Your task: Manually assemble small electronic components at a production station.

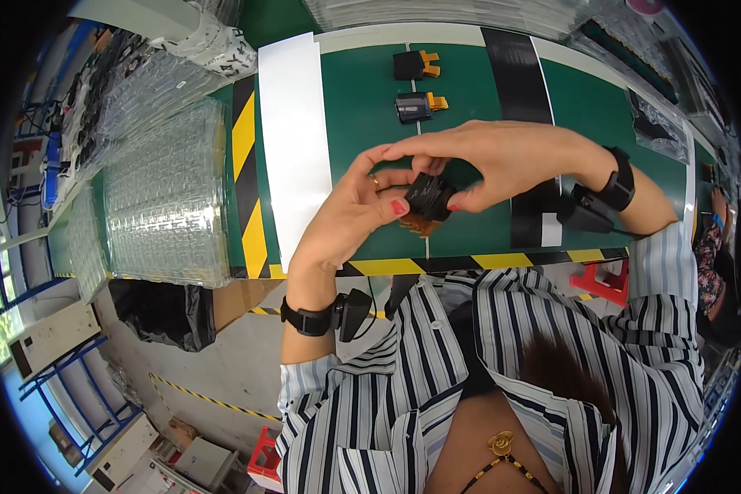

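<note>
Over the tabletop (362, 99), by its near edge, the left hand (352, 206) and right hand (502, 156) both grip a black part (428, 196), thumbs and fingers closed on it, its orange end (420, 225) toward that edge. Toward the far edge lie a black-and-orange piece (407, 66) and, just nearer, its lookalike (412, 107). Leftward, a white sheet (294, 148) runs from far edge to near, beside striped tape (244, 144) and clear trays (169, 202).

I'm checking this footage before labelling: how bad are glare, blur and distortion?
Head view: glare whitens patches of the clear trays; head view: the far edge of the green table bows; head view: the dark part in the left hand and right hand looks slightly soft.
</note>
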Demonstrator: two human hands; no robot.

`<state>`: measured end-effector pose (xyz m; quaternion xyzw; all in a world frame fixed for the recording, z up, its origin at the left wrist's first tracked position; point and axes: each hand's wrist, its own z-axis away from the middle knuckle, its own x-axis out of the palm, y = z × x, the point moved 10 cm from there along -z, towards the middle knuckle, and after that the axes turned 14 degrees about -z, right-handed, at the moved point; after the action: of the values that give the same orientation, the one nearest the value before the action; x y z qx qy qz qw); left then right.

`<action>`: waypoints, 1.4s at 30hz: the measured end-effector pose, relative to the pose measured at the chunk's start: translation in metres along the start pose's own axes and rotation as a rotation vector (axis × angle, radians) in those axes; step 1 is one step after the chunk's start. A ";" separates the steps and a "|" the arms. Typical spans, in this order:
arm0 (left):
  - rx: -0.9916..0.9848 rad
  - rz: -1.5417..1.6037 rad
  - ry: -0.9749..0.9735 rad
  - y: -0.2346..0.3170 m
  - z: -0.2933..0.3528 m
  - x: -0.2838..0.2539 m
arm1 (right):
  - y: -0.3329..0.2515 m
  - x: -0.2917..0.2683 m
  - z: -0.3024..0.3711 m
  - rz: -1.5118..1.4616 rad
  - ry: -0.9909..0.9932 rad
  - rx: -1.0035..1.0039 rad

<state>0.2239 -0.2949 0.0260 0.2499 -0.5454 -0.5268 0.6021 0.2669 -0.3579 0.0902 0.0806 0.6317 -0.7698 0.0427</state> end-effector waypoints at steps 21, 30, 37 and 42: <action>0.057 -0.309 0.182 -0.001 -0.004 0.013 | 0.018 -0.007 -0.003 0.066 0.125 -0.059; 0.449 -1.194 0.505 0.019 0.001 0.032 | 0.034 0.008 0.020 0.317 0.360 -0.301; 0.405 -1.139 0.507 0.011 -0.006 0.031 | 0.045 0.011 0.029 0.203 0.600 -0.258; 0.430 -1.191 0.513 0.013 -0.006 0.033 | 0.044 0.013 0.027 0.370 0.538 -0.235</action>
<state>0.2294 -0.3224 0.0491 0.7385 -0.2473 -0.5723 0.2567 0.2596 -0.3926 0.0507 0.3884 0.6795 -0.6221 0.0224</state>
